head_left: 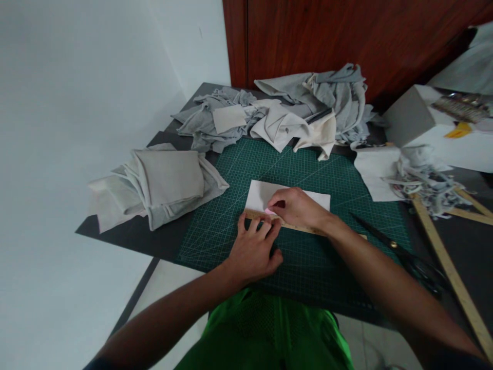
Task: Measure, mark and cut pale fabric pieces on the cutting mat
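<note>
A white rectangular piece of cloth (318,200) lies on the green cutting mat (215,231). Along its near edge runs a wooden ruler (303,227). The spread fingertips of my left hand (254,251) press down on the ruler's left part. Over the cloth, my right hand (295,205) pinches a small pink piece (269,211) that touches down close to the ruler's upper edge. My right wrist and forearm cover part of the ruler.
Folded grey cloth (173,177) is stacked at the left, with crumpled cloth (219,118) along the back. Black scissors (393,244) and a long wooden square (447,262) lie at the right, near a white box (419,123) and a scrap pile (423,177).
</note>
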Demonstrator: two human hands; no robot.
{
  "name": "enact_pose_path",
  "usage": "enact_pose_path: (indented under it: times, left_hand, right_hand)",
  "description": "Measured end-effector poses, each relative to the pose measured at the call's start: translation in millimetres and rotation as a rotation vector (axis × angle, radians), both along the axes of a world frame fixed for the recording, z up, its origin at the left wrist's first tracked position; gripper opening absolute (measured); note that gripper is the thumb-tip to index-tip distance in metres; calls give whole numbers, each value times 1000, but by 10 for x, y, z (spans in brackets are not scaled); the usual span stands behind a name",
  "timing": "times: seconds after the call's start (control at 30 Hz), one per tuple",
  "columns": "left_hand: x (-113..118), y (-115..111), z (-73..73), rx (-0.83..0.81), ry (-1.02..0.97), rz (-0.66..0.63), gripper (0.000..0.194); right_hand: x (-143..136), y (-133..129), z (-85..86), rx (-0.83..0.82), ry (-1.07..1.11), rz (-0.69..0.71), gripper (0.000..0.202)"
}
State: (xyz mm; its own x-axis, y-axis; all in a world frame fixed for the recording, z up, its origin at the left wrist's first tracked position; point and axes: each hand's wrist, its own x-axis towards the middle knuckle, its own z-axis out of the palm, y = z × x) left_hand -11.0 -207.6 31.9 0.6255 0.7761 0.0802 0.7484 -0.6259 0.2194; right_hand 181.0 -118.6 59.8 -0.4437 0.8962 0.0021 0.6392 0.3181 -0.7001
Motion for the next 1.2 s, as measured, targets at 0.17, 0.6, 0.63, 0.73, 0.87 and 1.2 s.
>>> enact_pose_path:
  times: [0.17,0.6,0.63,0.73,0.87,1.2]
  left_hand:
    - [11,10,3,5,10,-17,67]
    - [115,0,28,43,18,9,61]
    - [135,-1,26,39,8,6,63]
    - [188,6,9,15,-27,-30,63]
    - [225,27,-3,10,-39,-68,64]
    - [288,-5,35,12,-3,-38,68]
  right_hand:
    - [124,-51,2,15,-2,-32,19]
    - [-64,-73,-66,65,53,-31,17]
    - [38,-108,-56,71,40,-29,17]
    - [381,-231,-8,82,-15,-55,19]
    - [667,-345,27,101,-58,-91,21]
    - [277,-288,-168,183,79,-90,15]
